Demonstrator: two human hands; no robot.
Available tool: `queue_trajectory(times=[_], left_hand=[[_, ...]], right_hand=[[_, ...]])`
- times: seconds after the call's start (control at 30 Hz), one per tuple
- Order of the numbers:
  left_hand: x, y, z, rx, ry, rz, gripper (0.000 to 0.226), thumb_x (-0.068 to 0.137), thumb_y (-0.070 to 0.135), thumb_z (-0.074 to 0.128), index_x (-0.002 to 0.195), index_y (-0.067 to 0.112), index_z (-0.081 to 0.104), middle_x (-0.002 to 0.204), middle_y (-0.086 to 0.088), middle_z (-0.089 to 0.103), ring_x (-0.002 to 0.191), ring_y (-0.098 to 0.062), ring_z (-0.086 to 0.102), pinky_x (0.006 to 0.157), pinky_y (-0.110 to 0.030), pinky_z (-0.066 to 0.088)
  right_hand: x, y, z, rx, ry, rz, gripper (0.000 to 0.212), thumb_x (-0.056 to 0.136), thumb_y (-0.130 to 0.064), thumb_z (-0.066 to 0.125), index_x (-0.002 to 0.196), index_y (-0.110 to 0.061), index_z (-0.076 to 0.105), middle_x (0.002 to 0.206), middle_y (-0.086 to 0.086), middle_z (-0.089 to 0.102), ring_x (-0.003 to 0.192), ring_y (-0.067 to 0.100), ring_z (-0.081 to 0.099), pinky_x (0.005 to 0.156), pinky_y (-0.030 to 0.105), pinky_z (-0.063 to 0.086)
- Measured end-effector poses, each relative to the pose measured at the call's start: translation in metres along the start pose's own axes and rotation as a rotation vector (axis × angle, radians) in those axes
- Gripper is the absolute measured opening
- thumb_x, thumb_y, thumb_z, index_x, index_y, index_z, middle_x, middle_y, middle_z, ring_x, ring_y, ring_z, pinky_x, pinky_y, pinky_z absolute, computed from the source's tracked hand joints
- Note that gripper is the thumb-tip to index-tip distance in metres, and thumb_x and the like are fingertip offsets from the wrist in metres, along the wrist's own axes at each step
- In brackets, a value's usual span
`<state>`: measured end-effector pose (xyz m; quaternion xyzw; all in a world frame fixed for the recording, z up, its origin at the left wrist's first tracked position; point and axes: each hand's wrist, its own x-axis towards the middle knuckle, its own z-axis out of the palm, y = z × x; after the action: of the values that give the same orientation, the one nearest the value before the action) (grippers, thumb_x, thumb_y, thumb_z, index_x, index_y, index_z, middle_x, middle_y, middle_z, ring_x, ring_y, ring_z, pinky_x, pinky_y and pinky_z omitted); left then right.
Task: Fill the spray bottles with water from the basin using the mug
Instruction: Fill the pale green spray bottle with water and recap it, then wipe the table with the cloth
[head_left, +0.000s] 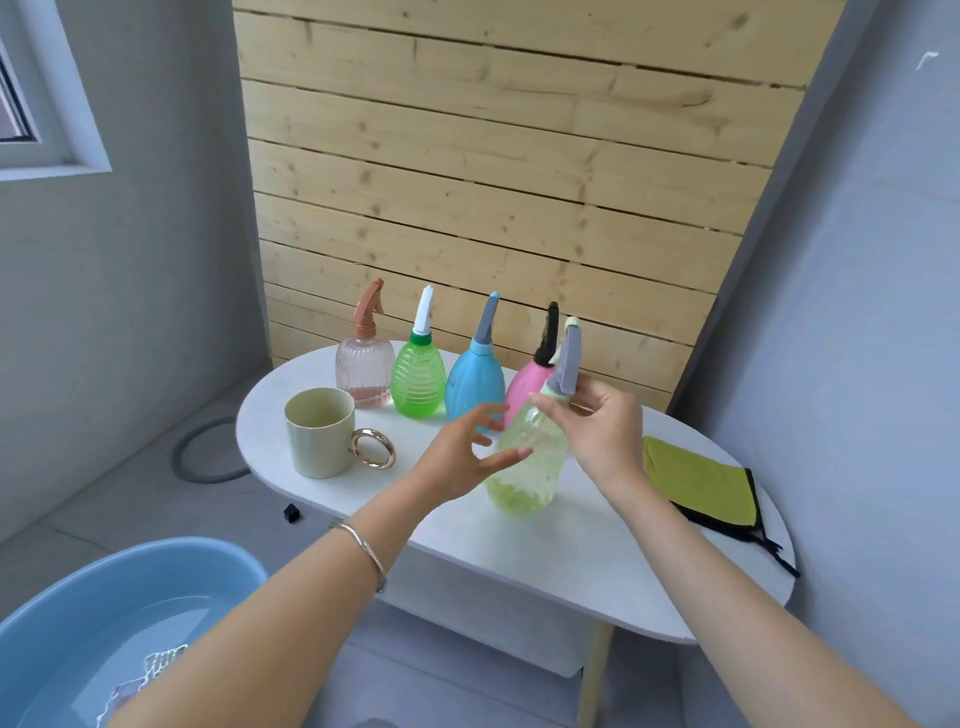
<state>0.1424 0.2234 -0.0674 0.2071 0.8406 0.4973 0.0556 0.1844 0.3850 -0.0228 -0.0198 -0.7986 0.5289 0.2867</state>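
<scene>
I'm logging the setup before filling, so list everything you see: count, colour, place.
clear pink bottle: one, brown sprayer, back row far left
green bottle: one, white sprayer, next in row
blue bottle: one, grey sprayer, row middle
pink bottle: one, black sprayer, row right
yellow-green bottle: one, grey sprayer, in front, held
mug: one, pale green, gold ring handle, table left
cloth: one, yellow, black edged, table right
table: one, white
basin: one, blue, holding water, lower left
left hand: open beside held bottle
right hand: fingers grip its neck
</scene>
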Motion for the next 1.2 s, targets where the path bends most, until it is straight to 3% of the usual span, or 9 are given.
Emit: queue_trajectory(times=[0.13, 0.23, 0.3, 0.4, 0.53, 0.77, 1.0, 1.1, 1.2], left_hand=[[0.031, 0.021, 0.011, -0.052, -0.027, 0.011, 0.054, 0.103, 0.035, 0.044, 0.151, 0.017, 0.031, 0.150, -0.003, 0.044, 0.135, -0.021, 0.045, 0.105, -0.029, 0.037], [0.058, 0.025, 0.022, -0.023, -0.013, -0.002, 0.050, 0.107, 0.018, 0.033, 0.155, 0.016, 0.019, 0.157, -0.005, 0.033, 0.143, -0.021, 0.033, 0.102, -0.018, 0.026], [0.072, 0.024, 0.029, -0.009, -0.011, 0.003, 0.054, 0.105, 0.010, 0.033, 0.156, 0.016, 0.016, 0.157, -0.004, 0.031, 0.144, -0.019, 0.029, 0.096, -0.012, 0.022], [0.087, 0.015, 0.038, 0.038, -0.037, 0.020, 0.061, 0.102, 0.005, 0.035, 0.156, 0.015, 0.010, 0.161, -0.006, 0.024, 0.147, -0.020, 0.023, 0.105, -0.018, 0.021], [0.096, 0.002, 0.047, 0.078, -0.055, -0.003, 0.066, 0.101, 0.006, 0.037, 0.157, 0.014, 0.002, 0.165, -0.003, 0.011, 0.151, -0.019, 0.012, 0.117, -0.028, 0.016], [0.097, -0.007, 0.056, 0.093, -0.040, 0.025, 0.068, 0.101, 0.006, 0.039, 0.157, 0.015, 0.001, 0.165, 0.001, 0.003, 0.152, -0.015, 0.005, 0.112, -0.018, 0.007], [0.096, -0.011, 0.062, 0.101, -0.020, 0.049, 0.070, 0.101, 0.006, 0.043, 0.157, 0.012, 0.001, 0.165, 0.002, -0.001, 0.152, -0.014, 0.001, 0.110, -0.014, 0.002], [0.094, -0.009, 0.061, 0.069, -0.005, 0.039, 0.070, 0.100, 0.006, 0.045, 0.157, 0.013, 0.004, 0.165, 0.001, 0.003, 0.152, -0.014, 0.005, 0.113, -0.016, 0.005], [0.083, -0.011, 0.060, 0.022, 0.015, 0.012, 0.068, 0.101, 0.013, 0.048, 0.157, 0.016, 0.009, 0.164, 0.002, 0.015, 0.150, -0.014, 0.015, 0.115, -0.022, 0.013]], right_hand=[[0.042, -0.007, -0.037, -0.070, 0.095, -0.005, 0.027, 0.068, -0.031, 0.084, 0.091, -0.022, 0.073, 0.080, -0.016, 0.070, 0.071, -0.011, 0.063, 0.068, 0.007, 0.047], [0.070, 0.004, -0.054, -0.133, 0.167, 0.001, 0.028, 0.067, -0.030, 0.085, 0.091, -0.021, 0.073, 0.079, -0.015, 0.069, 0.072, -0.008, 0.064, 0.074, 0.019, 0.053], [0.084, 0.016, -0.057, -0.158, 0.189, 0.028, 0.028, 0.066, -0.029, 0.085, 0.091, -0.021, 0.073, 0.080, -0.013, 0.070, 0.078, 0.001, 0.067, 0.078, 0.029, 0.056], [0.101, 0.036, -0.058, -0.187, 0.195, 0.073, 0.024, 0.067, -0.028, 0.085, 0.086, -0.024, 0.072, 0.078, -0.014, 0.069, 0.079, 0.006, 0.067, 0.078, 0.035, 0.057], [0.112, 0.062, -0.054, -0.216, 0.161, 0.104, 0.031, 0.067, -0.030, 0.084, 0.094, -0.018, 0.074, 0.087, -0.011, 0.071, 0.086, 0.005, 0.066, 0.082, 0.027, 0.054], [0.112, 0.082, -0.043, -0.171, 0.101, 0.132, 0.030, 0.070, -0.027, 0.083, 0.097, -0.018, 0.073, 0.088, -0.013, 0.068, 0.082, -0.005, 0.061, 0.069, 0.007, 0.041], [0.109, 0.089, -0.038, -0.153, 0.148, 0.118, 0.028, 0.072, -0.029, 0.081, 0.096, -0.021, 0.070, 0.092, -0.011, 0.070, 0.094, 0.008, 0.065, 0.083, 0.024, 0.050], [0.106, 0.089, -0.043, -0.165, 0.027, 0.129, 0.044, 0.076, -0.034, 0.078, 0.115, -0.022, 0.062, 0.113, -0.012, 0.063, 0.114, 0.007, 0.056, 0.094, 0.023, 0.041], [0.082, 0.102, -0.063, -0.214, -0.122, 0.220, 0.075, 0.081, -0.046, 0.068, 0.144, -0.023, 0.034, 0.144, -0.015, 0.035, 0.133, 0.003, 0.031, 0.109, 0.027, 0.027]])
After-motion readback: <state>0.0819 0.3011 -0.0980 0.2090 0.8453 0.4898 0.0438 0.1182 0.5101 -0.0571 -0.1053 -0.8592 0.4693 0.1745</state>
